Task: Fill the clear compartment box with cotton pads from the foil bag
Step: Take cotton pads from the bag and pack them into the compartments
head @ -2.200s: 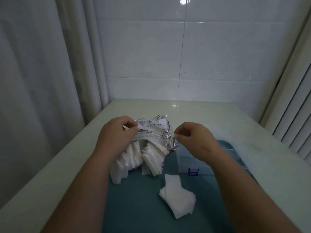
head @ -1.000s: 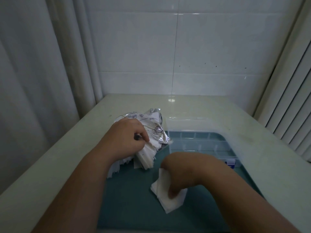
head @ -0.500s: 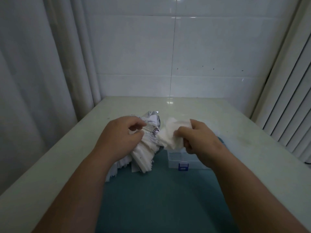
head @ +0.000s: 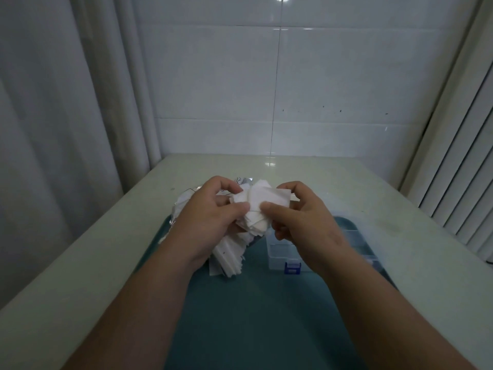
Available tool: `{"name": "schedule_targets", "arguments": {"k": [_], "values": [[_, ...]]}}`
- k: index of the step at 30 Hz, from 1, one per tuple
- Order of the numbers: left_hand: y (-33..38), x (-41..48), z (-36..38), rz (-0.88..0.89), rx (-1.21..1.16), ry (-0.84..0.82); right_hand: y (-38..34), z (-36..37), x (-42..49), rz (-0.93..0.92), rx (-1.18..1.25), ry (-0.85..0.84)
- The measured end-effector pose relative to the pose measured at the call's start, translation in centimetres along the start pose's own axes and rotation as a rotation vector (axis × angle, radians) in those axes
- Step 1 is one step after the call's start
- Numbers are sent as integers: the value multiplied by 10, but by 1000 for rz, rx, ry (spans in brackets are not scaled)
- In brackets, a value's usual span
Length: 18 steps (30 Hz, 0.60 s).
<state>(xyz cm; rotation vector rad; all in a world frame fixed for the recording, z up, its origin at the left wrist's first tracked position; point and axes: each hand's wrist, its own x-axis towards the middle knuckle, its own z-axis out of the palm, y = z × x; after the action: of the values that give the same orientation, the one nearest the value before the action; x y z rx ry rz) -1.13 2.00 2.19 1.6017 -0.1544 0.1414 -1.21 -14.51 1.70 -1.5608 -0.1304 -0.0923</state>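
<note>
A small bunch of white cotton pads (head: 260, 206) was held between both hands at the middle of the scene, raised above the teal mat (head: 253, 316). The left hand (head: 210, 217) was curled round the left side of the bunch, with its thumb pressed on the near face. The right hand (head: 301, 222) was closed on the right side, the thumb laid on the near face and the forefinger hooked over the top edge. Neither hand was spread open.

The foil bag (head: 244, 181) lay beneath and behind the left hand and was mostly hidden by it; only crinkled silver with dark print was seen just beyond the knuckles. A fanned stack of pads (head: 229, 260) was spilled from it toward the near side, onto the mat under the left wrist.

The clear compartment box (head: 282, 249) was set on the right part of the mat, just beside the spilled stack and partly covered by the right hand and wrist. A blue latch (head: 292, 268) was seen on its near wall. Whether any compartment held pads could not be told.

The mat was laid on a pale table (head: 106, 249). The far side was closed by a white tiled wall (head: 320, 76), the left by a curtain (head: 66, 102) and the right by a slatted blind (head: 466, 156).
</note>
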Motion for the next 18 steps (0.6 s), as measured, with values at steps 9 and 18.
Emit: {"name": "schedule_targets", "arguments": {"k": [9,18], "values": [[-6,2,0,107,245,74,-4,-12,3,-104,-59,199],[0,-5,6,86,204,-23,0,-11,4,-92,-416,28]]}}
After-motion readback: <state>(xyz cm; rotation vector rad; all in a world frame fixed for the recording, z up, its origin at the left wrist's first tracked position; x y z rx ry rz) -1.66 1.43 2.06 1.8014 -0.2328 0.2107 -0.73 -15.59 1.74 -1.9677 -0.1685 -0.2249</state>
